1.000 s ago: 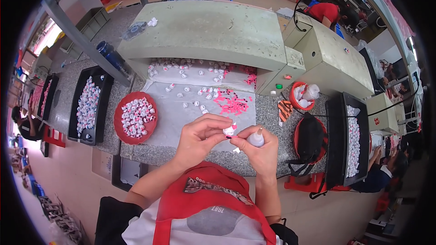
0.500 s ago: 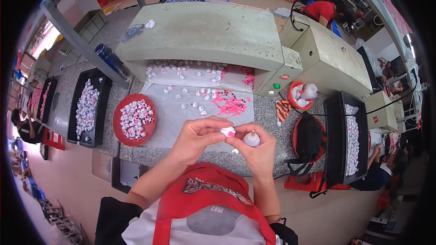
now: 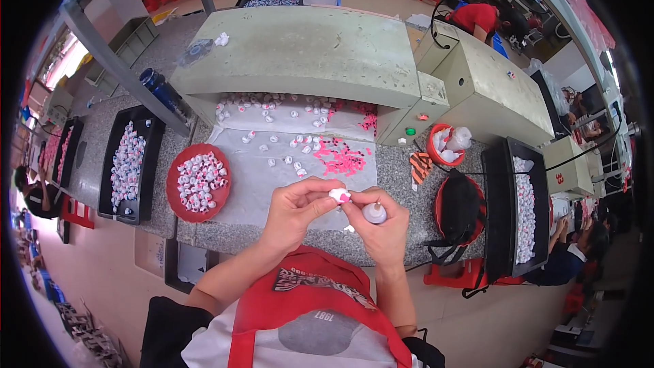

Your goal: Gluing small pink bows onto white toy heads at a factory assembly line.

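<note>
Between the fingertips of my left hand (image 3: 291,210) is a small white rounded piece (image 3: 338,195) with a pink patch on it. My right hand (image 3: 383,232) is closed round a small whitish squeeze bottle (image 3: 374,213) with a thin tip pointing up. Its thumb and index fingertip also reach the pink side of the white piece. Beyond both hands, pale sheeting (image 3: 259,187) carries loose white pieces (image 3: 288,160) and a spread of small pink and dark bits (image 3: 340,157). To the left, a red bowl (image 3: 172,194) holds several similar white pieces.
A greenish metal machine housing (image 3: 300,48) spans the back, with more pieces under its opening. Black trays (image 3: 155,157) of pieces flank me. At right are a small red tub (image 3: 434,143) and a black bag (image 3: 461,208). A blue bottle (image 3: 160,88) stands by the left post.
The whole view has shifted slightly. Both hands keep their grips near the same place, and the white piece looks a little turned between the fingers.
</note>
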A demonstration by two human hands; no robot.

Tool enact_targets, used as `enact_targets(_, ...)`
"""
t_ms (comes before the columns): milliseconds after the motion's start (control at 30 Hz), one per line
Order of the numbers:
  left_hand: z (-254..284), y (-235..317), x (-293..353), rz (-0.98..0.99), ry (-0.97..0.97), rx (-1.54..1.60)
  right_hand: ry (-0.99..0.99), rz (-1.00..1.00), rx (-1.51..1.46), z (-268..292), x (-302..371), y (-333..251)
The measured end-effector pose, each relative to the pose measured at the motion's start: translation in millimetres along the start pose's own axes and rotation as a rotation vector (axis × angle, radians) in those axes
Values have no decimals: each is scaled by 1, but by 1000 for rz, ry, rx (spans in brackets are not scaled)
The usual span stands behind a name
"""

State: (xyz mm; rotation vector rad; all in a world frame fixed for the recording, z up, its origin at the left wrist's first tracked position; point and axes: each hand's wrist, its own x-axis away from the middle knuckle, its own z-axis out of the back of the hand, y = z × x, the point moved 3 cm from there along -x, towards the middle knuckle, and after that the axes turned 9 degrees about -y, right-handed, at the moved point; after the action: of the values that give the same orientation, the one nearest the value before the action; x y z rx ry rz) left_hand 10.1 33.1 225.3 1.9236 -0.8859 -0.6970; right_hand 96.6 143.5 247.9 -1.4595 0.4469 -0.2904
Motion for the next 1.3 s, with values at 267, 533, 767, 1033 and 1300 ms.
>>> enact_targets(267, 0, -6, -3, 129, 1, 193, 58, 81, -123, -4, 4, 11)
enact_targets(533, -9, 20, 5, -146, -111, -534, 44, -24, -338, 2, 7, 14)
enact_targets(767, -3, 17, 6, -48, -83, -461, -152, 102, -383, 4, -2, 19)
enact_targets(1033, 0, 15, 8, 43, -40, -360, -70, -64, -380, -3, 0, 26)
enact_targets(1300, 17, 7, 17, 136, 47, -175, -197, -97, -445, -21, -2, 43)
